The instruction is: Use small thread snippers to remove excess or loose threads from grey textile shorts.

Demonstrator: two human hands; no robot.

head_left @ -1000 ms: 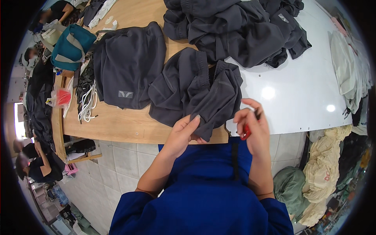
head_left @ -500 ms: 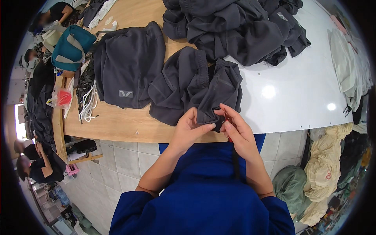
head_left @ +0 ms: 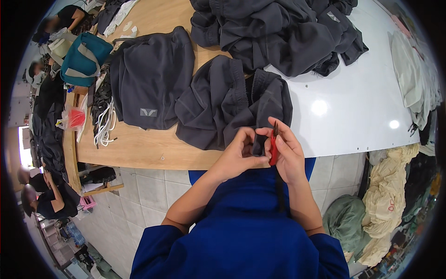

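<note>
A dark grey garment (head_left: pixel 211 102) with gathered elastic edges lies bunched at the table's front edge. My left hand (head_left: pixel 237 156) is closed on a fold of its near edge, thumb pointing right. In my right hand (head_left: pixel 291 160) are red-handled thread snips (head_left: pixel 273 152), held upright with the dark tips pointing away from me. The snips are right beside the pinched fold, and the right fingertips reach close to the cloth. Whether the blades touch a thread is too small to tell.
To the left lies a folded dark grey garment (head_left: pixel 153 83) with a light patch. A larger grey heap (head_left: pixel 278 37) covers the far side. White cords (head_left: pixel 106 125), a red item in plastic (head_left: pixel 74 117) and a teal bag (head_left: pixel 82 60) sit farther left. Cream cloth (head_left: pixel 385 186) is piled at right.
Both hands have shifted slightly, the left one to the right, bringing the garment's edge along. The snips, mostly hidden before, now show upright in my right hand.
</note>
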